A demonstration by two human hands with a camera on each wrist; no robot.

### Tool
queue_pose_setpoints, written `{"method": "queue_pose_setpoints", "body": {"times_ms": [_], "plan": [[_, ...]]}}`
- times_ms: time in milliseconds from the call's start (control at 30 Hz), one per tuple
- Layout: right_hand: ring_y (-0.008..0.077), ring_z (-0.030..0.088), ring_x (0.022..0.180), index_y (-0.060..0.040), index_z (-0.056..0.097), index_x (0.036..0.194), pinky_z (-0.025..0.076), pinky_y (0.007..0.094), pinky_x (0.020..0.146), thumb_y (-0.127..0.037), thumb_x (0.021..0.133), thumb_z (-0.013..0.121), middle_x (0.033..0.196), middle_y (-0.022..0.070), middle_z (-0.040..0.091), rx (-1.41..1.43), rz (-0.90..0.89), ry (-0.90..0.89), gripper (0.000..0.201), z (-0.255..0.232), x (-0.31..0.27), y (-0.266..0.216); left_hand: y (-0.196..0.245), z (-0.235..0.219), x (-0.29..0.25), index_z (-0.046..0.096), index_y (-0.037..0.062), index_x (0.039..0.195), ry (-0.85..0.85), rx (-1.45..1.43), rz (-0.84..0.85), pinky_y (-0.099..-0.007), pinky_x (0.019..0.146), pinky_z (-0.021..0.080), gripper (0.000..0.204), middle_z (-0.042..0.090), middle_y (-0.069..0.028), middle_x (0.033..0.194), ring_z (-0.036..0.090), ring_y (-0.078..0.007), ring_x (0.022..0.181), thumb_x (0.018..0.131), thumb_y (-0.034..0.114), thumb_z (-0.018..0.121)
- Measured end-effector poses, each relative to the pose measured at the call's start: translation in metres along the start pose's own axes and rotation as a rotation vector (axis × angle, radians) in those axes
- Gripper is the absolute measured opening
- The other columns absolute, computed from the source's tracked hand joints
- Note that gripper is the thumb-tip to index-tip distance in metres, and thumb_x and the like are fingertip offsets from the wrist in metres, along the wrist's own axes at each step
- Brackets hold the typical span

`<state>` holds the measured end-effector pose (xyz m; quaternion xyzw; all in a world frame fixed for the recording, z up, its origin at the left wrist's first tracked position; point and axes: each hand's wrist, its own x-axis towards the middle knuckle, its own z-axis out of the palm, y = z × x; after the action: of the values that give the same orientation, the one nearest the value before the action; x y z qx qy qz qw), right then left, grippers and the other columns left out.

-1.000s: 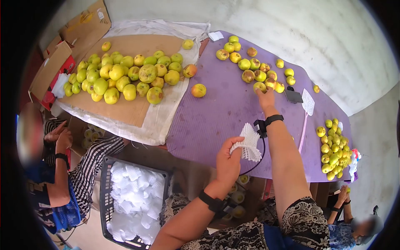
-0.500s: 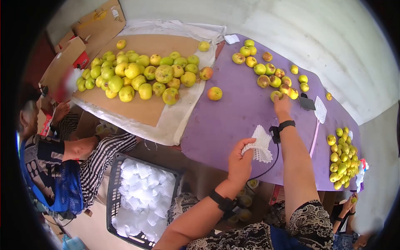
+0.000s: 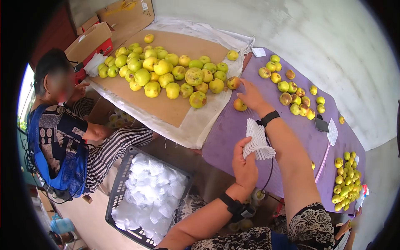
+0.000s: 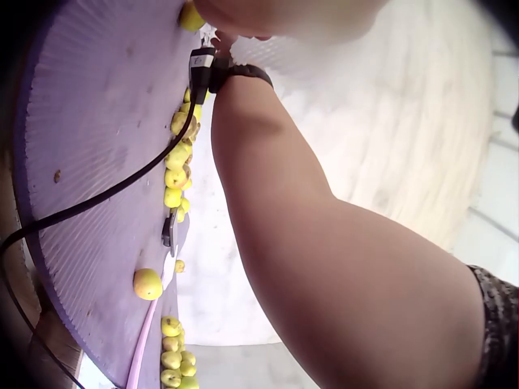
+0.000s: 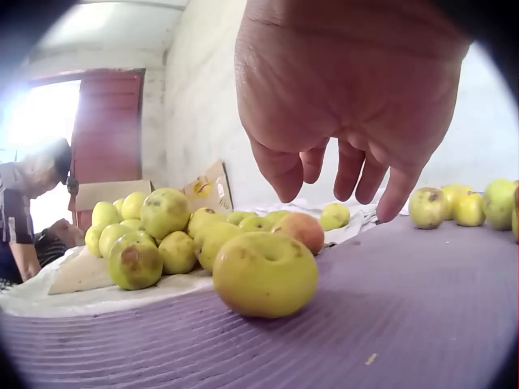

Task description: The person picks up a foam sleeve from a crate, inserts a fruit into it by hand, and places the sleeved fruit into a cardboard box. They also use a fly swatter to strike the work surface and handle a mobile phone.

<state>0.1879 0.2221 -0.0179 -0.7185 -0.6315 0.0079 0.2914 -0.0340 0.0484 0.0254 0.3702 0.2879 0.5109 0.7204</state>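
Note:
In the head view my left hand [image 3: 245,166] pinches a white foam net sleeve [image 3: 258,141] between thumb and fingers. My right hand [image 3: 254,97], fingers spread and holding nothing, hovers over the purple mat [image 3: 225,137] beside a reddish-yellow apple [image 3: 240,104]. Another reddish apple [image 3: 233,83] lies just past it at the edge of the white cloth. The right wrist view shows the right hand [image 5: 349,105] above and behind the near apple [image 5: 265,275], fingers pointing down, apart from it. The left wrist view shows part of the left hand [image 4: 292,16] at its top.
Many apples [image 3: 141,77] lie on cardboard at the left; others [image 3: 294,98] sit on the mat's far side and right end, near a dark device [image 3: 321,124] and a pink-handled swatter [image 3: 332,132]. A black crate [image 3: 118,183] of foam sleeves stands below. A seated person [image 3: 62,129] is at the left.
My right hand has let go of the apple it touched in the far group and moved left toward the reddish apples. My left hand still holds the sleeve. The head view has shifted.

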Motion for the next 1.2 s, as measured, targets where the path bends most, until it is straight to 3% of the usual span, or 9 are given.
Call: {"method": "queue_pose_setpoints", "body": {"times_ms": [233,333,567,633,867,967,1067,1200], "plan": [[0.0366,0.049,0.122,-0.0044,0.048,0.135,0.039,0.0434,0.104,-0.015,0.077,0.071,0.125,0.0190,0.057,-0.108,-0.160,-0.075,0.063,0.015,0.017,-0.040,0.002,-0.001,0.011,0.048,-0.0004,0.127,0.062,-0.022,0.069,-0.0285,0.095,0.043,0.038,0.055,-0.0102,0.118,0.054,-0.0163,0.107,0.090,-0.003,0.043],[0.0349,0.049,0.121,-0.0057,0.051,0.133,0.039,0.0434,0.104,-0.016,0.076,0.073,0.126,0.0171,0.056,-0.228,-0.232,0.007,0.062,0.030,0.023,-0.055,-0.001,-0.003,0.017,0.047,-0.0010,0.128,0.091,-0.011,0.122,-0.0294,0.096,0.043,0.038,0.054,-0.0108,0.119,0.053,-0.0169,0.109,0.090,-0.002,0.043],[0.0325,0.050,0.116,-0.0070,0.052,0.131,0.039,0.0449,0.100,-0.016,0.070,0.077,0.124,0.0149,0.054,-0.321,-0.135,-0.001,0.067,0.047,0.018,-0.075,-0.002,-0.008,0.021,0.047,-0.0012,0.128,0.117,0.053,0.143,-0.0306,0.098,0.041,0.038,0.053,-0.0108,0.119,0.052,-0.0173,0.111,0.090,-0.001,0.043],[0.0295,0.052,0.109,-0.0085,0.057,0.117,0.040,0.0443,0.091,-0.016,0.070,0.075,0.113,0.0123,0.054,-0.335,-0.181,0.122,0.051,0.056,0.017,-0.069,-0.001,-0.007,0.021,0.047,-0.0011,0.128,0.109,0.056,0.143,-0.0306,0.098,0.041,0.039,0.053,-0.0106,0.119,0.052,-0.0173,0.111,0.090,-0.002,0.043],[0.0325,0.058,0.098,-0.0076,0.053,0.107,0.043,0.0436,0.087,-0.012,0.068,0.075,0.106,0.0151,0.058,-0.246,-0.221,0.076,0.045,0.032,-0.005,-0.073,-0.003,-0.003,0.009,0.049,0.0011,0.126,0.102,-0.036,0.080,-0.0286,0.095,0.043,0.037,0.053,-0.0086,0.118,0.053,-0.0146,0.107,0.091,-0.004,0.039],[0.0349,0.057,0.106,-0.0045,0.051,0.115,0.045,0.0428,0.092,-0.011,0.066,0.077,0.109,0.0153,0.059,-0.065,-0.139,0.071,0.056,0.008,-0.025,-0.078,-0.006,-0.002,0.002,0.050,0.0013,0.126,0.081,-0.055,0.051,-0.0283,0.095,0.044,0.033,0.054,-0.0083,0.117,0.054,-0.0147,0.106,0.094,-0.002,0.040],[0.0293,0.058,0.107,-0.0032,0.050,0.119,0.048,0.0397,0.090,-0.012,0.071,0.077,0.110,0.0122,0.059,0.163,-0.087,0.188,0.056,-0.028,-0.058,-0.069,-0.012,-0.001,-0.002,0.050,0.0014,0.125,0.063,-0.088,0.031,-0.0277,0.094,0.044,0.031,0.054,-0.0077,0.117,0.054,-0.0145,0.106,0.095,-0.002,0.045],[0.0167,0.055,0.112,-0.0038,0.048,0.125,0.048,0.0350,0.094,-0.013,0.084,0.072,0.120,0.0061,0.057,0.875,0.294,0.193,0.049,-0.088,-0.122,-0.043,-0.024,0.009,-0.010,0.051,0.0018,0.122,0.072,-0.169,0.085,-0.0270,0.092,0.046,0.033,0.056,-0.0068,0.116,0.055,-0.0132,0.105,0.090,-0.007,0.051]]}}
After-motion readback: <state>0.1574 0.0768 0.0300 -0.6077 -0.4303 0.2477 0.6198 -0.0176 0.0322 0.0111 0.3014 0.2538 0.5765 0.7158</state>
